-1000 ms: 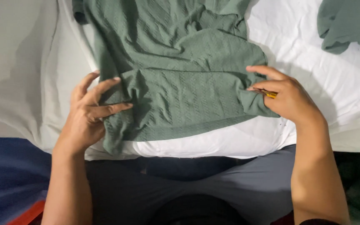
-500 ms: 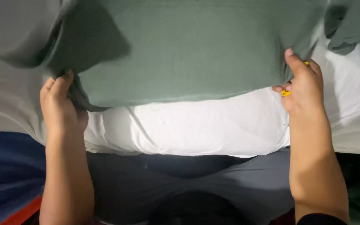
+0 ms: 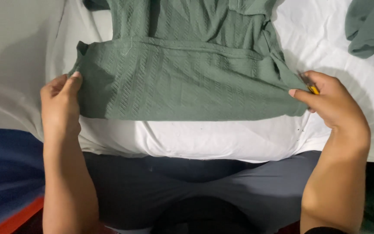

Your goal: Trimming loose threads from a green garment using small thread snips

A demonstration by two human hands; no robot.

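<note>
Nearest the camera: the person's lap, in dark grey trousers [image 3: 221, 199], filling the bottom centre. A blue surface with a red-orange edge [image 3: 9, 182] lies at lower left.

Left hand [image 3: 60, 108]: forearm rising from the bottom edge, fingers [image 3: 72, 82] pressed together and pinching the lower left corner of the green garment [image 3: 187, 82], thumb on top of the cloth.

Right hand [image 3: 332, 104]: forearm rising from the lower right, fingers [image 3: 297, 93] pinching the lower right corner of the same garment. A small yellow object [image 3: 312, 89] is tucked in this hand, touching the cloth's edge; its kind cannot be told.

Green garment: textured, herringbone-like weave, lying flat on the white sheet [image 3: 204, 138] directly beyond the lap, stretched wide between the two hands. Its near portion is folded over as a broad band, the fold's upper edge running straight across; the rest of the garment extends away out of the top of the frame.

White sheet: covers the surface beneath, wrinkled, showing on both sides of the garment and along its near edge.

Farthest: a second piece of green cloth [image 3: 369, 26], bunched, at upper right, well apart from the held garment.
</note>
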